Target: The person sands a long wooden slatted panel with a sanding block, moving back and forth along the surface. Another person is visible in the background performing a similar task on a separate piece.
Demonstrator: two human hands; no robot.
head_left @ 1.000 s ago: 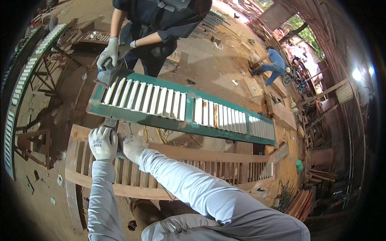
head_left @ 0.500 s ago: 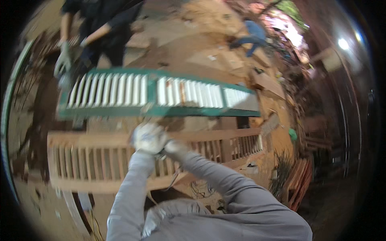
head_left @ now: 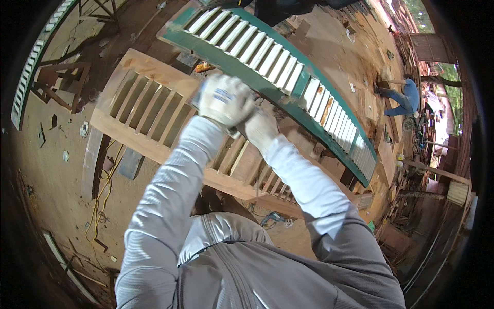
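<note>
My two hands, in whitish work gloves, are together over the upper rail of a bare wooden louvred shutter (head_left: 149, 138). My left hand (head_left: 225, 100) is closed, its fingers curled over a small dark-edged thing that the glove mostly hides. Right beside it, my right hand (head_left: 260, 129) is closed too, wrapped round part of the same thing or pressed against it. What they grip cannot be made out. Beyond the wooden shutter lies a green-framed shutter (head_left: 288, 98) with white slats, running down to the right.
A person in blue (head_left: 406, 98) bends over at the far right. Dark clothing of another person (head_left: 283, 9) shows at the top edge. A yellow cord (head_left: 105, 188) trails on the ground at left, near a triangular wooden frame (head_left: 62, 85). A power tool (head_left: 272, 219) lies below the shutter.
My view has turned, so both shutters now slant down to the right. The nearby person has mostly left the picture at the top. My hands stay together over the wooden shutter.
</note>
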